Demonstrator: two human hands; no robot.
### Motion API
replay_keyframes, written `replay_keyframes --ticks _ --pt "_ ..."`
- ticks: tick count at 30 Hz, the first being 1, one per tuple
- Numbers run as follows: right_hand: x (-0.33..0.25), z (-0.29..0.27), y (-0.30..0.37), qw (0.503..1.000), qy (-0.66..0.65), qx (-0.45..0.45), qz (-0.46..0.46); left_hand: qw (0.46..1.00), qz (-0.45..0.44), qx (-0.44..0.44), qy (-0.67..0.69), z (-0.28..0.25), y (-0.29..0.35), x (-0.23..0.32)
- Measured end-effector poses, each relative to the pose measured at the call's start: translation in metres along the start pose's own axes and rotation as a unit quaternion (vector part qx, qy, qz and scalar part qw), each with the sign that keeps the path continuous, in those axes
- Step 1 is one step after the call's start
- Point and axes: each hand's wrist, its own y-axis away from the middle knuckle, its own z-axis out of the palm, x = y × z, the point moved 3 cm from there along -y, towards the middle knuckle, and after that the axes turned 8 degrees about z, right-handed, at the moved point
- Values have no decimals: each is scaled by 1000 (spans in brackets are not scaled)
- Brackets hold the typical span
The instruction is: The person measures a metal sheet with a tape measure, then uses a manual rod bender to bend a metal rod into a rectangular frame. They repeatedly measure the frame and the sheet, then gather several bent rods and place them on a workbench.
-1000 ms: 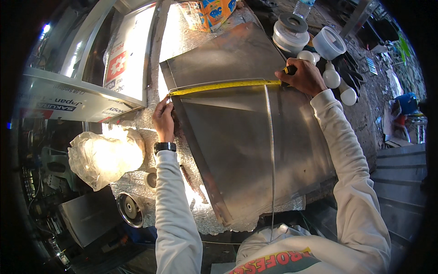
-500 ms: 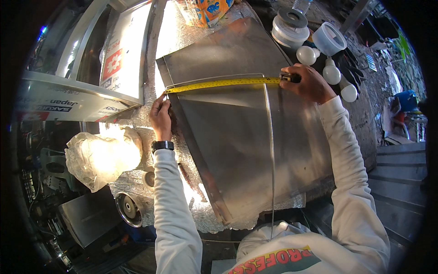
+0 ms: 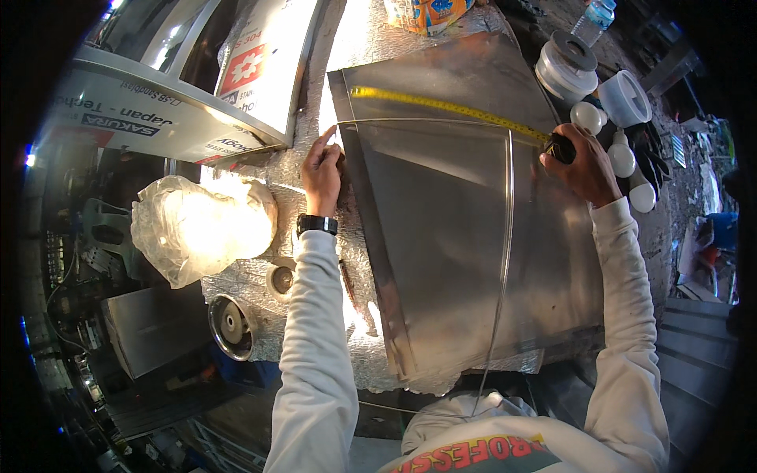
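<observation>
Yellow tape measure (image 3: 449, 106) stretched across upper part of steel sheet (image 3: 465, 236) on foil-covered bench (image 3: 260, 276), right hand (image 3: 579, 162) closed round its dark case at sheet's right edge, left hand (image 3: 323, 169) fingers pressing sheet's left edge, white bulbs (image 3: 623, 158) just beyond right hand, plastic bag (image 3: 197, 225) left of wrist.

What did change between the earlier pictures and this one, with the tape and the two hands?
The yellow measuring tape now runs slanted across the metal sheet, its far end near the sheet's top left corner; earlier it lay level. The left hand slid down the left edge, off the tape's end. The right hand still grips the tape case. The sheet stayed flat on the bench.
</observation>
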Motion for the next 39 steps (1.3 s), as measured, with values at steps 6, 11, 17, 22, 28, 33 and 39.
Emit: replay_keyframes --ticks 6,11,17,22,28,33,39 --pt "-7 1 7 997 -7 60 -49 998 47 23 -27 0 -1 -2" --pt "-15 4 -1 998 16 11 -60 998 37 21 -50 5 1 6" --pt "-21 6 -2 997 22 15 -72 993 92 6 -77 -2 -3 -1" --pt "-10 5 -1 996 35 27 -71 994 85 -21 -71 6 -5 -4" --pt "-13 6 0 997 28 38 -64 995 54 7 -80 6 -3 -6" --pt "-6 11 0 995 25 66 -71 993 64 6 -101 4 -6 -8" --pt "-8 10 -2 996 24 57 -69 991 63 6 -118 2 -6 -8"
